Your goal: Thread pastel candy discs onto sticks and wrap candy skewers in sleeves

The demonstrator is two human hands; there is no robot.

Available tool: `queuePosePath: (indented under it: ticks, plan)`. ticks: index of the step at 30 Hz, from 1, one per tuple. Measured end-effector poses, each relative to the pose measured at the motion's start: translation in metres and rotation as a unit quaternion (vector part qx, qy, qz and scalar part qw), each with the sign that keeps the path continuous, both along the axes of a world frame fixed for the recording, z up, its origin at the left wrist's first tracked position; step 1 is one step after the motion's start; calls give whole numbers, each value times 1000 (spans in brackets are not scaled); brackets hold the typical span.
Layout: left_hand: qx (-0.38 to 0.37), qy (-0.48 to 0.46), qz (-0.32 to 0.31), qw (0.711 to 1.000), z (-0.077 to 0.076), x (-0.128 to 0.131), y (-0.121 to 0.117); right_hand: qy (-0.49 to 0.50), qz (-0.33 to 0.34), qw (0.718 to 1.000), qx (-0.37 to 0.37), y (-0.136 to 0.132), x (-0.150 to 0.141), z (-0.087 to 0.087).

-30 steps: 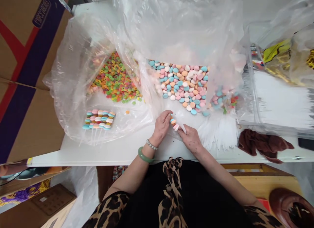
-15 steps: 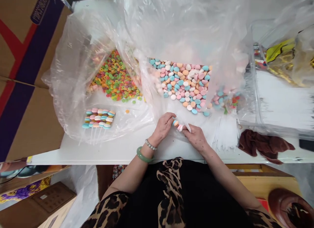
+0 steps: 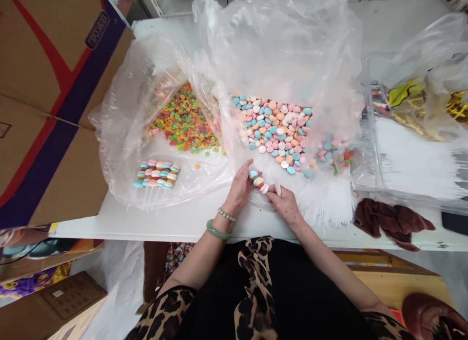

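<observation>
A candy skewer point(image 3: 259, 180) slants between my two hands, with blue, orange, pink and white pieces and darker gummy bits between them. My right hand point(image 3: 287, 207) pinches its lower end, and a white strip stands up by the thumb. At the upper end, my left hand point(image 3: 239, 190) curls beside the skewer and touches it, the index finger pointing up. Beyond the hands, oval pastel candies point(image 3: 280, 130) lie in an opened clear plastic bag point(image 3: 278, 47). Small ring gummies point(image 3: 190, 120) fill another clear bag point(image 3: 120, 101) to the left.
A row of candy skewers point(image 3: 157, 174) lies at the left on plastic, near one loose orange ring point(image 3: 197, 166). White sticks point(image 3: 329, 203) are to the right, before a clear tray point(image 3: 382, 169) and a brown cloth point(image 3: 393, 220). A cardboard box point(image 3: 62, 174) borders the table's left.
The view has shifted. My left fingers have moved off the skewer's upper tip, so more blue pieces show there. My right hand keeps its pinch on the lower end.
</observation>
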State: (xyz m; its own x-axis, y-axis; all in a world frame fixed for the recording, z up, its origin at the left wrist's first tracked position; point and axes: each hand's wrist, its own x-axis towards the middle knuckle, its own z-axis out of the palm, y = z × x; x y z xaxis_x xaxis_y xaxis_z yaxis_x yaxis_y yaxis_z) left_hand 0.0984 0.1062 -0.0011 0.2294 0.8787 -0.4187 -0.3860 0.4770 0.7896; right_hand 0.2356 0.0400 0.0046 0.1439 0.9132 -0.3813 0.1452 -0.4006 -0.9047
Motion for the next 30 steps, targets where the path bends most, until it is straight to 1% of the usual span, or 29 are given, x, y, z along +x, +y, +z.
queuePosePath:
  ticks: [3, 5, 6, 7, 10, 12, 14, 17, 19, 22, 24, 26, 28, 30]
  plan:
    - [-39, -57, -12, 998, 5, -10, -1, 79, -14, 997, -20, -7, -3, 5]
    - [-43, -65, -19, 997, 7, -14, -6, 93, -11, 995, -17, -10, -7, 9]
    - [-42, -60, -7, 997, 7, -14, -10, 90, -7, 996, -16, -11, -10, 10]
    - [-40, -52, 17, 998, 6, -13, -15, 83, -5, 996, -15, -12, -13, 11]
    - [-32, -32, 124, 991, 2, -9, -27, 53, 7, 999, -4, -12, -25, 13]
    - [-42, -49, 183, 981, -3, -10, -32, 36, 26, 999, 11, -10, -36, 12]
    - [-60, -81, 222, 970, -7, -17, -32, 25, 46, 998, 21, -6, -50, 11]
    - [-65, -119, 260, 956, -4, -43, -30, 24, 75, 996, 33, 1, -77, 12]
    - [-70, -139, 254, 955, 5, -68, -28, 43, 98, 994, 29, 6, -100, 14]
    - [-76, -138, 240, 958, 21, -113, -29, 113, 122, 986, -5, 14, -136, 17]
    - [-61, -83, 264, 959, 27, -145, -32, 161, 112, 980, -26, 23, -161, 18]
    - [-30, 34, 314, 948, 27, -174, -37, 184, 76, 979, -41, 36, -186, 17]
    - [9, 175, 357, 918, 24, -199, -42, 178, 37, 982, -53, 49, -210, 14]
    - [56, 308, 367, 876, 19, -219, -46, 159, 44, 983, -76, 59, -232, 10]
